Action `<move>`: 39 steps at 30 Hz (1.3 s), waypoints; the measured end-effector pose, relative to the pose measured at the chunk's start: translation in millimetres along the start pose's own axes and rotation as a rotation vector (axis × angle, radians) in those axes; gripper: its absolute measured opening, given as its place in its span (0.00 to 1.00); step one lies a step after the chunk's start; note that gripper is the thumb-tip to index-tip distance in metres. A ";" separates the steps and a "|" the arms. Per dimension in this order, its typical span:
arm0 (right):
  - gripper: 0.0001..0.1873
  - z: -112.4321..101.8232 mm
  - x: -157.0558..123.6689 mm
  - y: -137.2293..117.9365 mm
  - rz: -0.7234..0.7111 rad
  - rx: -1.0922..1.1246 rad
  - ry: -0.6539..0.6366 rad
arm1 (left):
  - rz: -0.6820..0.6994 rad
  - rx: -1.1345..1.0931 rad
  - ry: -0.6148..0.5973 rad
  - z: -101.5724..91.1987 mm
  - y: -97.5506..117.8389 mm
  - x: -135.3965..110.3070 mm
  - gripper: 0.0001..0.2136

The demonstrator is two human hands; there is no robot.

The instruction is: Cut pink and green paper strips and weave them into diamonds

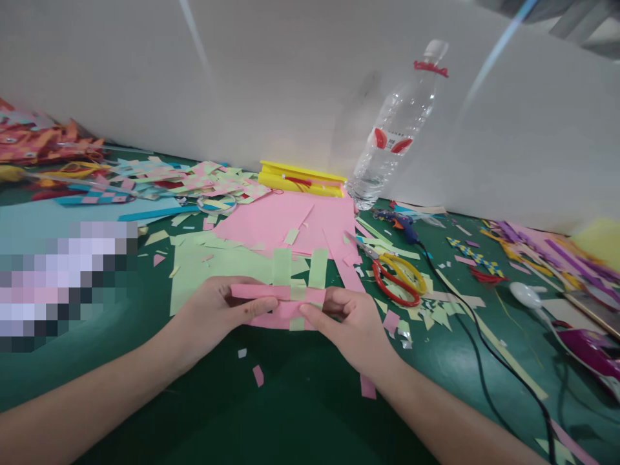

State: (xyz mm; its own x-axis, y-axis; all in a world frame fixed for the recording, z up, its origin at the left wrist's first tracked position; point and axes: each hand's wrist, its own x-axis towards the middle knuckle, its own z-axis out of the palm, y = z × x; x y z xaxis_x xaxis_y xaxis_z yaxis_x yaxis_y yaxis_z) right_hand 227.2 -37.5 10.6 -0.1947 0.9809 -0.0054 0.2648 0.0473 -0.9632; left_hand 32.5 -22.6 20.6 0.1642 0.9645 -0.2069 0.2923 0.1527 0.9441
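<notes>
Paper weave of pink and pale-green strips (287, 307) is held over the dark green bench (232, 413), and I watch the left hand (217, 308) pinch its nine-o'clock end between fingers, the right hand (346, 321) its three-o'clock side likewise. Metal scissors with red and yellow handles (381, 261) lie at two o'clock; a clear plastic bottle (390, 143) stands at one o'clock.

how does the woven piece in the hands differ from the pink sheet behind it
The woven piece mixes pink and green strips; the pink sheet is plain pink. The woven piece looks smaller than the pink sheet. The left hand and right hand hold the woven piece, while the pink sheet lies on the table. Both include pink paper.
</notes>
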 end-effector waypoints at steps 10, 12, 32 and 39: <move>0.13 -0.9 0.2 3.6 0.013 0.046 -0.060 | -0.021 0.029 -0.009 0.5 2.8 -1.9 0.14; 0.13 -0.8 0.1 3.0 0.002 0.078 -0.075 | -0.035 0.028 0.001 0.0 2.8 -1.2 0.14; 0.10 -1.9 1.8 0.6 0.003 0.139 -0.019 | -0.088 -0.208 -0.079 -7.3 0.1 4.1 0.25; 0.13 -1.2 -0.1 3.6 -0.011 0.214 -0.068 | -0.104 -0.189 -0.099 -7.4 -0.6 5.5 0.17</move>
State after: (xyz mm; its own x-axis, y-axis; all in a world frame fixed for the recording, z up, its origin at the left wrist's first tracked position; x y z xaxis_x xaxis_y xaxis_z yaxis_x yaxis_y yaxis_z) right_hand 229.2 -37.2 7.5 -0.2611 0.9653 -0.0060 0.0573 0.0093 -0.9983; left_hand 26.3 -15.8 20.8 0.2367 0.9170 -0.3211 0.1326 0.2969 0.9457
